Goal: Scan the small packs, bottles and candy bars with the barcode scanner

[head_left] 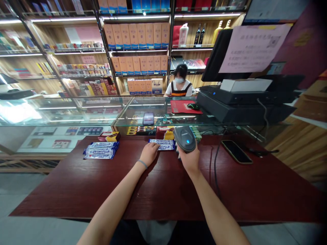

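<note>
My right hand (190,160) is wrapped round the handle of a dark grey barcode scanner (184,139) with a lit blue light, held above the table. My left hand (149,153), with a band at the wrist, has its fingers closed at the left end of a long blue-and-white packet (166,145). That packet lies on the dark red table (163,190). A pile of similar packets (100,150) lies further left. Behind the packets are stacks of small red and yellow boxes (109,136). The scanner partly hides some items behind it.
A phone (237,151) and a cable (215,166) lie on the table's right. Beyond the table stands a glass counter (122,112) bearing a red mat (180,106), a mouse (193,106) and a monitor (217,54). A person (179,85) is behind it, before stocked shelves.
</note>
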Available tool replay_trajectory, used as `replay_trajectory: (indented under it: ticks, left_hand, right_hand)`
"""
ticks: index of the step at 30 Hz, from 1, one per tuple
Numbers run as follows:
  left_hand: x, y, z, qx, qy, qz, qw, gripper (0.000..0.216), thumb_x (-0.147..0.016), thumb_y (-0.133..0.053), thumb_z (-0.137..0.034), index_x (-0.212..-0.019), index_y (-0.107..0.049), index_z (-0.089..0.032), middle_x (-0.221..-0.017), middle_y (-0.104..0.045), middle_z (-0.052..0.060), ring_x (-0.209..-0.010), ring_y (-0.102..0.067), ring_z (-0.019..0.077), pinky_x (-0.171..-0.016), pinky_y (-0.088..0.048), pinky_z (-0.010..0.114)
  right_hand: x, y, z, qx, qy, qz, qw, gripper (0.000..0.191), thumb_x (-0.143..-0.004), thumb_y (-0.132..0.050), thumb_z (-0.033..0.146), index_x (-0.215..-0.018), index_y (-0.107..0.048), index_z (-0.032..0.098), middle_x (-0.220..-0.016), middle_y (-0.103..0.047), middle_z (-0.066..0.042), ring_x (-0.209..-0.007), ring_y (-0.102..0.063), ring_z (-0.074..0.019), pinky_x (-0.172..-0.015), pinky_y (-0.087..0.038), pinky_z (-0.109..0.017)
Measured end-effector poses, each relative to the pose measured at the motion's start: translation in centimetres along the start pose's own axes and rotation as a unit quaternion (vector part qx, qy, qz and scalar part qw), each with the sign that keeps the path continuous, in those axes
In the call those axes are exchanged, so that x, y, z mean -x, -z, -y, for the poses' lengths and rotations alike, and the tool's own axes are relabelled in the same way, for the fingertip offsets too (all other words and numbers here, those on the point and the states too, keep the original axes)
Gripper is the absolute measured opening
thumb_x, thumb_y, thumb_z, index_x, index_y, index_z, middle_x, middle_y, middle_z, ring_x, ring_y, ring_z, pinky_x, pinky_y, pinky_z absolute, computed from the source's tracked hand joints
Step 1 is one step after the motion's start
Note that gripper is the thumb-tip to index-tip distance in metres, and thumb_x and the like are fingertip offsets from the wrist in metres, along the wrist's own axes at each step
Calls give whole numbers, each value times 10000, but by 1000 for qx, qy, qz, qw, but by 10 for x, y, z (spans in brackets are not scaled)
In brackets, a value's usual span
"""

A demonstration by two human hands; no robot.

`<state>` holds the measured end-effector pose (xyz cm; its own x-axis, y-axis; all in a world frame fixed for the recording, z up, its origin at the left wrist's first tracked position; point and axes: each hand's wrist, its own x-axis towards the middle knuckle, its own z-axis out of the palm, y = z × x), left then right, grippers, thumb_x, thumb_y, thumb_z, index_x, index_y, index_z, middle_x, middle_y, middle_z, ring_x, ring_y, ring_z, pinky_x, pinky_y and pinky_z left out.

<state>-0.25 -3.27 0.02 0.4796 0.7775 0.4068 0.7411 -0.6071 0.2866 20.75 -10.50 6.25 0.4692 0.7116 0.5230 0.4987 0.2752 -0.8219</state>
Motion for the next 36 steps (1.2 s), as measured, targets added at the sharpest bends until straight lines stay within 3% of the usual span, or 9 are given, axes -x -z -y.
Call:
replay_trajectory:
  ticks: [10,15,20,25,29,36]
  left_hand:
    - [1,-5,3,18,-6,-24,1000,429,-853,-546,-64,-1221,-707,-212,-1171,-700,117,-1077,-622,272,-989,-498,440]
    - [3,-6,5,30,-9,-28,999,413,-867,-547,-71,-1227,-706,-196,-1167,-702,132,-1079,-621,286,-989,-497,462]
    - [4,2,2,55,-5,-28,998,379,-900,-598,-151,-1256,-693,-239,-1229,-686,123,-1153,-607,283,-1047,-475,477]
    - [11,22,0,94,17,-52,994,432,-878,-692,-258,-1306,-663,-302,-1440,-592,113,-1393,-467,344,-1199,-288,596]
    - [29,46,15,76,39,-63,994,521,-886,-684,-289,-1399,-597,-327,-1550,-497,99,-1501,-325,368,-1240,-131,628]
    - [92,100,73,-30,126,-81,988,542,-908,-635,-278,-1443,-560,-315,-1577,-464,98,-1511,-312,357,-1239,-173,604]
  right_hand:
    - [0,0,5,10,17,2,1000,529,-754,-709,491,-1174,-611,185,-1039,-774,-146,-963,-747,-326,-822,-597,-437]
    - [1,0,0,28,24,14,999,576,-764,-705,493,-1240,-591,190,-1058,-774,-133,-957,-749,-315,-830,-596,-429]
    - [2,-1,-2,40,27,14,999,549,-767,-709,514,-1197,-605,190,-1038,-777,-140,-937,-749,-324,-806,-595,-436]
    - [5,-5,0,48,40,18,998,542,-765,-704,520,-1176,-615,179,-975,-777,-134,-884,-747,-318,-772,-592,-423]
    - [9,-6,5,36,78,36,996,512,-772,-699,499,-1154,-623,167,-994,-762,-151,-978,-724,-327,-823,-579,-426]
    - [19,-15,8,17,71,80,994,453,-746,-709,498,-1081,-626,205,-916,-752,-113,-980,-713,-329,-842,-559,-429]
